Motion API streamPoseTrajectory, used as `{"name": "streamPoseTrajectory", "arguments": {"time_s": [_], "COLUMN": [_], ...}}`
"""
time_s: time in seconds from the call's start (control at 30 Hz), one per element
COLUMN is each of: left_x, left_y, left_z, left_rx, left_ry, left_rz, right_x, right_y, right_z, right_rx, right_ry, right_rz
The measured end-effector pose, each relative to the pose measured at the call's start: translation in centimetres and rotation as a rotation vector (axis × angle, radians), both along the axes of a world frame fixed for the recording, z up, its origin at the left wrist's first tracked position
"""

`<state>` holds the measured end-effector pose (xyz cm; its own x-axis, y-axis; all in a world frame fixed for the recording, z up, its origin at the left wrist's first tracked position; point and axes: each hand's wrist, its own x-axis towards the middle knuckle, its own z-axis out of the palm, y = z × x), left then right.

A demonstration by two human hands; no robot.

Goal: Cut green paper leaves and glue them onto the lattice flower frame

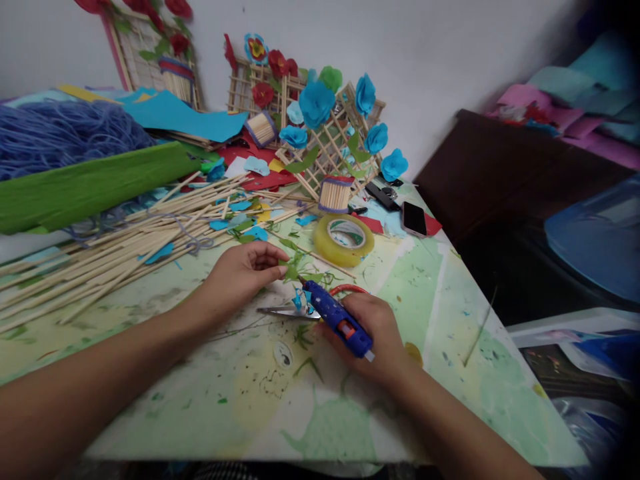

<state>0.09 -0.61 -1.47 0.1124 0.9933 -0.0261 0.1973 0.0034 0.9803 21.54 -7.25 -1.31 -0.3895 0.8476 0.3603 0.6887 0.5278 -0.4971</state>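
In my right hand [373,330] is a blue hot glue gun [337,317], its nozzle pointing up and left. My left hand [250,267] pinches a small green paper leaf [294,265] between thumb and fingers. The glue gun's tip is close to the leaf; whether they touch I cannot tell. Beneath the gun lies a pair of scissors [285,312], its blades pointing left and part of its red handle showing behind my right hand. Small blue paper scraps [303,301] sit by the gun's front end.
A roll of clear yellowish tape [344,240] lies beyond my hands. Thin wooden sticks [125,257] spread over the left side. Behind stand stick lattices with blue paper flowers [316,105]. A phone [414,219] lies near the table's right edge. Green crepe paper [95,183] is at left.
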Motion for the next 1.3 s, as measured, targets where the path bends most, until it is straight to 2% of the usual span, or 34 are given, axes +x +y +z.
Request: {"name": "streamPoseTrajectory", "arguments": {"time_s": [0.73,1.3], "left_x": [-0.16,0.03], "left_y": [0.1,0.02], "left_z": [-0.08,-0.13], "left_rx": [0.011,-0.03], "left_ry": [0.035,-0.014], "left_rz": [0.015,-0.001], "right_x": [-0.21,-0.13], "right_y": [-0.27,-0.01], "right_z": [0.06,0.05], "right_rx": [0.022,0.023], "right_ry": [-0.075,-0.06], "right_rz": [-0.07,-0.053]}}
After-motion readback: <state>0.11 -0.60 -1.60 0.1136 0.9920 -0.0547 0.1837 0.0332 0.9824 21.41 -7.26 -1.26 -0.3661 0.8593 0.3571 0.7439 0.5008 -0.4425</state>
